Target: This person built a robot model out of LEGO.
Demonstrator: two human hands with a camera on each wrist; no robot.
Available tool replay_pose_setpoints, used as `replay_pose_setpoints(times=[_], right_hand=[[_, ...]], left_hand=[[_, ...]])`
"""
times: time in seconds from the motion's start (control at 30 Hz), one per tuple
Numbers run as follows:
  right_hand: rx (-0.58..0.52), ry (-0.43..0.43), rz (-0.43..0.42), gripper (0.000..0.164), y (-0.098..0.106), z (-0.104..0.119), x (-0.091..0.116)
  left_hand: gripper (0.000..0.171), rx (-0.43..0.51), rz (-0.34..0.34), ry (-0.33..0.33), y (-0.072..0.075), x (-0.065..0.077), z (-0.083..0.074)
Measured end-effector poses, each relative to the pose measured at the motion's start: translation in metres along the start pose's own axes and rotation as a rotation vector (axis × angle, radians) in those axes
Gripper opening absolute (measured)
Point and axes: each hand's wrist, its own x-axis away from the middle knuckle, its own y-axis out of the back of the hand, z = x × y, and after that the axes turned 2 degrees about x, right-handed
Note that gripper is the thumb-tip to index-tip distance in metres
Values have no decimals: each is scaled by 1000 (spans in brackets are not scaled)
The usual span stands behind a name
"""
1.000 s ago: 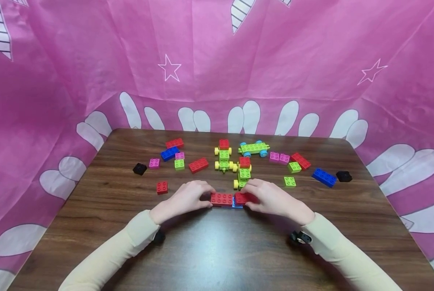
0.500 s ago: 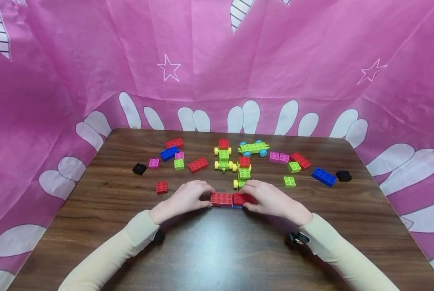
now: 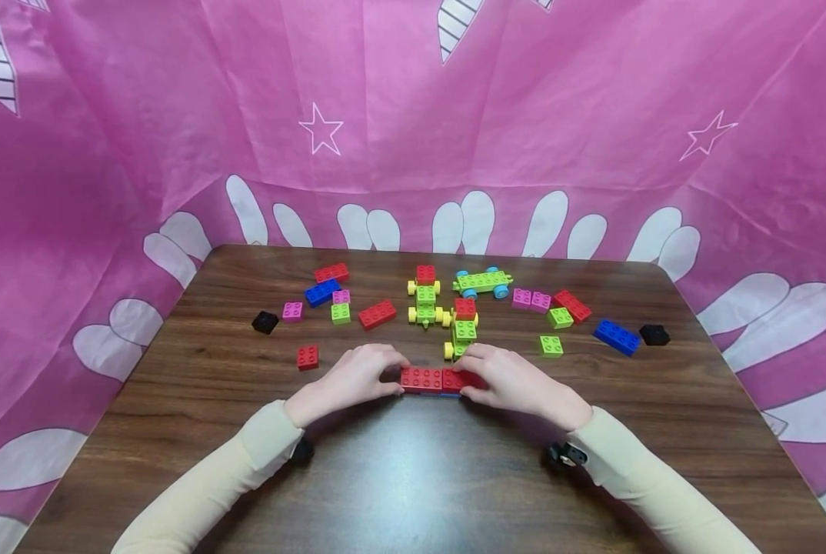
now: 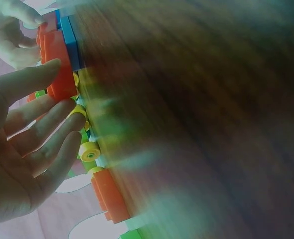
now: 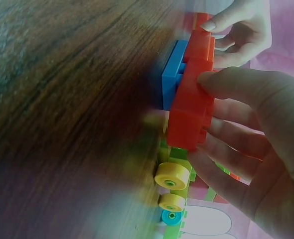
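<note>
Two red bricks stand end to end over a blue brick in the middle of the table. My left hand grips the outer end of the left red brick, thumb on the near side and fingers at the far side. With thumb and fingers, my right hand holds the right red brick, whose outer end sticks out past the blue one. Some blue studs show below it in the right wrist view. Just behind the hands stands a green vehicle with yellow wheels, partly hidden by my right fingers.
Behind are another yellow-wheeled green vehicle and a green base with blue wheels. Loose bricks lie on both sides, among them a small red brick, a long blue brick and a black piece.
The right red brick has moved left with my right hand, closing the gap to the left red brick and covering the blue studs seen between them. My left hand has stayed in place.
</note>
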Motion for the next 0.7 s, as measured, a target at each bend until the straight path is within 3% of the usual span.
replay_pose_setpoints(times=[0.33, 0.57, 0.7], right_hand=[[-15, 16, -19, 36, -1, 1, 0], [-22, 18, -40, 33, -4, 2, 0], [-24, 28, -59, 34, -5, 0, 0]], left_hand=[[31, -12, -11, -9, 0, 0, -1], [31, -74, -43, -38, -1, 0, -2], [32, -80, -42, -23, -1, 0, -2]])
